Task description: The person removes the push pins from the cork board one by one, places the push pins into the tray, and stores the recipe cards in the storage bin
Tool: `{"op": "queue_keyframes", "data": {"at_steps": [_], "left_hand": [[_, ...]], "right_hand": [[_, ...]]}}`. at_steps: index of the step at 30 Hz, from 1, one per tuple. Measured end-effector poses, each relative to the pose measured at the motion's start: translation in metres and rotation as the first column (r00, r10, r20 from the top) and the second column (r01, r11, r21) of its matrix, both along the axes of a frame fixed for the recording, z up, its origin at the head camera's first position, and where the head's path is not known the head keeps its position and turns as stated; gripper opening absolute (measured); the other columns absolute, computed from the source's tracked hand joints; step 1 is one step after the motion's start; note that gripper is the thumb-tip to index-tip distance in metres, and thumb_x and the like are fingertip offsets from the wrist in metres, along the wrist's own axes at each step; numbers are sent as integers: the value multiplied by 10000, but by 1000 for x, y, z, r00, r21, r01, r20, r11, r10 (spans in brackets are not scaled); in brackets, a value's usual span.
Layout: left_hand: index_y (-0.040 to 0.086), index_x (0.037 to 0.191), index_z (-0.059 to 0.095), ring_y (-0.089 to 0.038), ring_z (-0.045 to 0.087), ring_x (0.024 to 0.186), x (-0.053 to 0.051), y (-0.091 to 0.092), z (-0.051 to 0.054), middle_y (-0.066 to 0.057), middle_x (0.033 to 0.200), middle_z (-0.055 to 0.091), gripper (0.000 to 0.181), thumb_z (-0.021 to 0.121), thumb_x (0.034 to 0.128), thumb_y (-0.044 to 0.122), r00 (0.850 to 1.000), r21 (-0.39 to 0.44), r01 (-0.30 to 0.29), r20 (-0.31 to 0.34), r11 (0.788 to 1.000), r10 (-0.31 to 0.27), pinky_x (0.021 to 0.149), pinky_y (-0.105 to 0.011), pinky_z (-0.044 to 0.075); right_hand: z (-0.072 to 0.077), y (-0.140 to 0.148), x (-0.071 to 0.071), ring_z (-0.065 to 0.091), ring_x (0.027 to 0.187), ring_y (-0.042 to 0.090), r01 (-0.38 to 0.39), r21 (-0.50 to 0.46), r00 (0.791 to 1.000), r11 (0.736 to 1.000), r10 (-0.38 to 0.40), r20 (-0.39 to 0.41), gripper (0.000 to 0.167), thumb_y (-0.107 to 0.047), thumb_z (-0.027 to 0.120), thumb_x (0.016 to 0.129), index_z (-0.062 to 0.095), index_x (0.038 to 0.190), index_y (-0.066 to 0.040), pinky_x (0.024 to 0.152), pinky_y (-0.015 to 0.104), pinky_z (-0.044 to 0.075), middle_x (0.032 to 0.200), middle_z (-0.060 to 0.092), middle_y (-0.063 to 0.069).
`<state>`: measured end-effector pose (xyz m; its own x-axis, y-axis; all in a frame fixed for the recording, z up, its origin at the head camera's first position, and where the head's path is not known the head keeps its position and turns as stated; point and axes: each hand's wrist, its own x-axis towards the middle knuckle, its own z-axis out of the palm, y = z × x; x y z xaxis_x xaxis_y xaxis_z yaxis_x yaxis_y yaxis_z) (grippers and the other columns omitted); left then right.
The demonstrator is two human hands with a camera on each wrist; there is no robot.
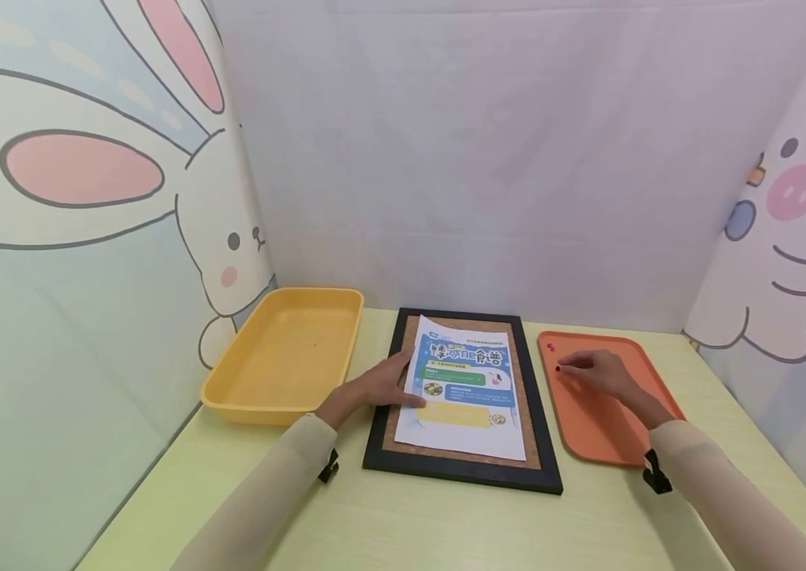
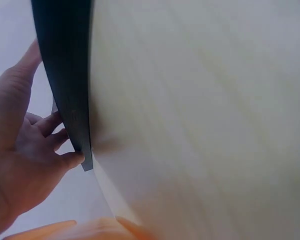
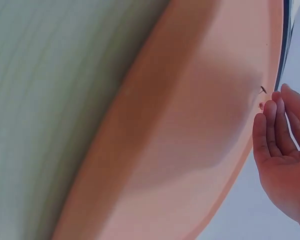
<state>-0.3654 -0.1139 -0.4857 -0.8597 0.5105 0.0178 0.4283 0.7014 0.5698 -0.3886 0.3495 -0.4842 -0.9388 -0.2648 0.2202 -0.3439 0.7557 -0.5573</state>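
My left hand [image 1: 383, 385] lies across the left side of a black-framed corkboard [image 1: 462, 473], its thumb and fingers spread on a printed sheet [image 1: 467, 440] with a blue heading. The sheet sits slightly askew on the cork. In the left wrist view, the hand [image 2: 32, 155] reaches over the dark frame [image 2: 72, 90]. On the right, my right hand [image 1: 603, 371] is lowered over an orange tray [image 1: 592, 440], fingertips beside a small dark pushpin [image 1: 558, 368]. The right wrist view shows a narrow gap between that pin [image 3: 263, 90] and the fingers [image 3: 271, 127].
Small pink pins [image 1: 550, 346] lie near the orange tray's far left corner. A yellow tray [image 1: 296, 333] stands left of the corkboard. Behind the pale table [image 1: 446, 527] rises a white cloth wall [image 1: 481, 159], with printed panels on both sides.
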Motion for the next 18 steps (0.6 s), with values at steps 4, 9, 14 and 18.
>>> {"op": "queue_keyframes", "data": {"at_steps": [4,9,14,18], "left_hand": [[128,1674,132,-207,377,1460,1,0,2,-66,1682,308,1198,851,818,556,1000,-15,2,-5,1000,-2,1255,-515,211],[130,1676,159,-236,236,1570,1,-2,2,-67,1713,247,1169,824,830,589,1000,-65,-8,-22,998,7,1265,-571,94],[144,1675,181,-239,270,1549,-1,-3,1,-64,1712,245,1142,837,835,554,1000,-33,9,-7,999,-10,1259,-511,203],[129,1666,223,-227,336,1503,-2,-3,1,-65,1696,283,1100,848,845,509,1000,-12,32,0,999,-32,1246,-470,259]], "right_hand": [[4,-4,0,709,1045,391,-3,-3,1000,1000,3,2,254,-142,754,967,768,1163,18,878,513,594,1129,758,205],[7,-7,0,712,1029,383,-1,-4,1000,1000,1,14,254,-125,756,962,763,1165,28,866,498,602,1130,754,216],[7,-7,0,713,1028,384,-1,-1,1000,1000,1,18,261,-128,754,963,759,1170,31,866,499,602,1133,752,218],[8,-7,1,717,1025,385,-7,-6,1000,1000,7,11,269,-131,754,963,755,1173,38,866,504,600,1126,753,219]]}}
